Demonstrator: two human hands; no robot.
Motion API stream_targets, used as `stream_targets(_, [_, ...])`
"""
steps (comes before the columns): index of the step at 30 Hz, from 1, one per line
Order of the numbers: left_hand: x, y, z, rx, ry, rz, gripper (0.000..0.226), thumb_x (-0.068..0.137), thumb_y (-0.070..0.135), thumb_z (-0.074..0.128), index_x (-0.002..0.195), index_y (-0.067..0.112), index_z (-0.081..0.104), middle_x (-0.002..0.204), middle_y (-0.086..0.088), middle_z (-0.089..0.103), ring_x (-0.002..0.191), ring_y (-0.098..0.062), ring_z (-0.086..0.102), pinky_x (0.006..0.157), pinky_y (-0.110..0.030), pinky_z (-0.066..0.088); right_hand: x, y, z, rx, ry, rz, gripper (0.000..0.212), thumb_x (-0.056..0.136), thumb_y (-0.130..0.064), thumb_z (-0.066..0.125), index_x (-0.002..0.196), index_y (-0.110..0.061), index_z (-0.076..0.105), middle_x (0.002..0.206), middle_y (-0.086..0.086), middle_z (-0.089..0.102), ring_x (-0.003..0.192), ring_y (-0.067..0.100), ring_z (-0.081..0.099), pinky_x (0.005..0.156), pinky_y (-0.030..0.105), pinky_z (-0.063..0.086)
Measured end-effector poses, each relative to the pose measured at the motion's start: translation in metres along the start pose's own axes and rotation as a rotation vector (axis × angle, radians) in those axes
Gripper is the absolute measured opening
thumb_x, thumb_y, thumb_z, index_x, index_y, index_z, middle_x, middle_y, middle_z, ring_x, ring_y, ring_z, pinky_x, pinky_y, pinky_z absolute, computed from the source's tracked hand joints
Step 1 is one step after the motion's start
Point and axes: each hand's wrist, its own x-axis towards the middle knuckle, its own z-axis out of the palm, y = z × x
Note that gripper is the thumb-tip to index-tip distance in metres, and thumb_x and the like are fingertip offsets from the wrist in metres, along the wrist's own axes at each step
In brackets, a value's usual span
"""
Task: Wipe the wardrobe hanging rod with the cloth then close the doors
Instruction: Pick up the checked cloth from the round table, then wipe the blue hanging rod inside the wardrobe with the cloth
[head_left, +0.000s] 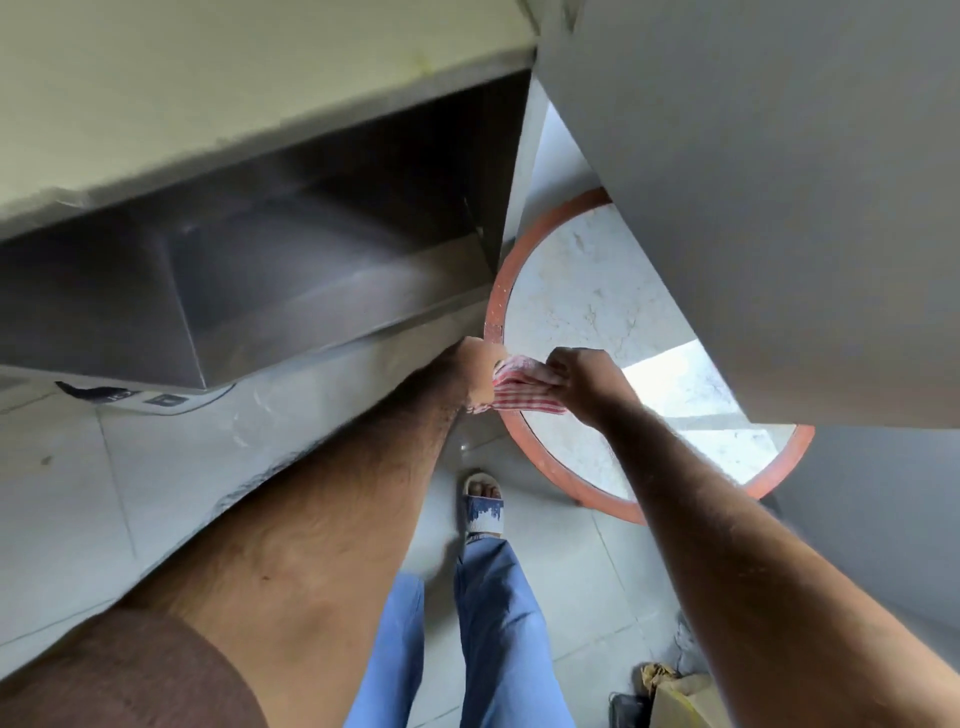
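A red-and-white checked cloth (522, 392) is stretched between my two hands at the middle of the view. My left hand (475, 371) grips its left end and my right hand (576, 382) pinches its right end. Both hands hover over the edge of a round table. The open wardrobe (291, 270) lies to the upper left, its inside dark grey. One grey wardrobe door (779, 182) stands open at the upper right. No hanging rod shows in this view.
A round marble table with an orange rim (550, 467) stands under the hands. My foot in a sandal (483, 506) and blue trousers (493, 634) are on the tiled floor below. A brown bag (675, 696) sits at the bottom right.
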Motion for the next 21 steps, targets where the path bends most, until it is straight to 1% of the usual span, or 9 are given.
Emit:
stream_targets(2, [-0.023,-0.009,-0.032,-0.007,0.081,-0.032,0.057,0.075,0.008,0.081,0.127,0.013,0.058,0.122,-0.016,0.062,0.108,-0.035,0.067,0.082,-0.035,0.056,-0.004,-0.033,-0.026,-0.028,0.026,-0.078,0.012,0.095,-0.013,0.066,0.106,-0.011,0.071,0.104,0.014,0.075,0.095,0.035,0.069,0.073,0.031,0.049])
stream_targets(4, [-0.052,-0.015,-0.067,-0.029,0.119,-0.065,0.097,0.070,0.001,0.083,0.152,0.024,0.036,0.148,-0.016,0.042,0.119,-0.037,0.062,0.085,-0.038,0.058,-0.011,-0.068,-0.055,-0.054,0.046,-0.166,0.016,0.095,-0.010,0.066,0.110,-0.010,0.071,0.107,0.015,0.075,0.099,0.035,0.069,0.079,0.034,0.052])
stream_targets(6, [-0.079,-0.019,-0.104,-0.049,0.123,-0.053,0.116,0.069,0.000,0.084,0.161,0.033,0.021,0.165,-0.009,0.026,0.133,-0.035,0.056,0.092,-0.038,0.058,-0.016,-0.101,-0.085,-0.068,0.066,-0.261,0.017,0.099,-0.012,0.064,0.114,-0.005,0.071,0.112,0.017,0.074,0.103,0.036,0.069,0.085,0.034,0.052])
stream_targets(8, [-0.106,-0.023,-0.146,-0.061,0.131,-0.016,0.098,0.068,0.002,0.083,0.153,0.029,0.042,0.158,-0.006,0.046,0.132,-0.031,0.058,0.095,-0.036,0.055,-0.023,-0.138,-0.122,-0.097,0.074,-0.343,0.021,0.102,-0.017,0.063,0.112,-0.001,0.070,0.113,0.020,0.074,0.103,0.037,0.068,0.085,0.033,0.048])
stream_targets(9, [-0.119,-0.024,-0.168,-0.048,0.141,-0.015,0.080,0.068,0.004,0.082,0.140,0.024,0.056,0.143,-0.006,0.061,0.124,-0.029,0.063,0.089,-0.032,0.053,-0.025,-0.156,-0.142,-0.119,0.071,-0.378,0.021,0.101,-0.019,0.063,0.109,-0.001,0.071,0.111,0.020,0.074,0.102,0.038,0.068,0.083,0.033,0.046])
stream_targets(11, [-0.144,-0.025,-0.212,0.000,0.176,-0.049,0.052,0.069,0.008,0.082,0.118,0.017,0.066,0.119,-0.008,0.073,0.110,-0.029,0.069,0.077,-0.025,0.044,-0.028,-0.191,-0.181,-0.180,0.092,-0.440,0.018,0.097,-0.015,0.064,0.107,-0.002,0.071,0.110,0.020,0.074,0.105,0.039,0.068,0.086,0.037,0.048])
stream_targets(14, [-0.185,-0.027,-0.276,-0.001,0.321,-0.068,0.048,0.067,0.010,0.083,0.111,0.015,0.067,0.111,-0.010,0.074,0.104,-0.030,0.067,0.076,-0.025,0.041,-0.036,-0.240,-0.238,-0.244,0.176,-0.499,0.025,0.090,-0.009,0.068,0.115,-0.006,0.072,0.118,0.019,0.074,0.113,0.036,0.067,0.096,0.038,0.047])
stream_targets(17, [-0.224,-0.026,-0.335,-0.005,0.409,-0.070,0.051,0.070,0.008,0.079,0.119,0.016,0.067,0.112,-0.008,0.074,0.101,-0.028,0.066,0.080,-0.025,0.041,-0.045,-0.291,-0.290,-0.270,0.266,-0.565,0.029,0.087,-0.008,0.072,0.116,-0.012,0.072,0.119,0.014,0.075,0.113,0.033,0.066,0.094,0.035,0.047])
stream_targets(21, [-0.283,-0.020,-0.411,0.056,0.552,-0.086,0.041,0.072,0.016,0.083,0.111,0.014,0.069,0.099,-0.004,0.066,0.089,-0.023,0.058,0.076,-0.025,0.037,-0.061,-0.352,-0.355,-0.281,0.378,-0.669,0.028,0.086,-0.009,0.075,0.113,-0.011,0.071,0.115,0.013,0.076,0.107,0.033,0.067,0.087,0.033,0.049])
